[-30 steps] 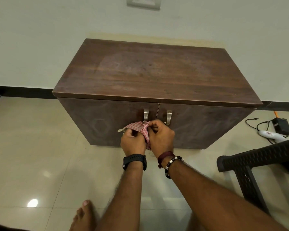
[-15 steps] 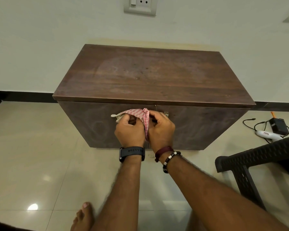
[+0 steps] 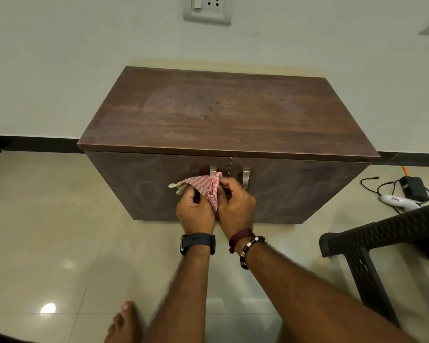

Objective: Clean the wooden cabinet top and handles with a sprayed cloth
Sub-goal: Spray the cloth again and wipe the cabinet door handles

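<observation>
The floor [image 3: 47, 231] is glossy cream tile meeting a dark skirting. A wooden cabinet [image 3: 223, 115] stands on it against the wall. To the right lie a white tool [image 3: 398, 202], a black adapter [image 3: 414, 189] with its cable [image 3: 368, 185], and a dark chair [image 3: 372, 246]. A bare foot [image 3: 124, 323] rests near the bottom edge.

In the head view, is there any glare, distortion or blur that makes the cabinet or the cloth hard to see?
Head view: wide-angle bending curves the black skirting; a small glare spot lies on the floor tiles; light is soft and even, with a dull sheen on the cabinet top. The cloth, held by the left hand and right hand, is sharp enough to show its stripes.
</observation>
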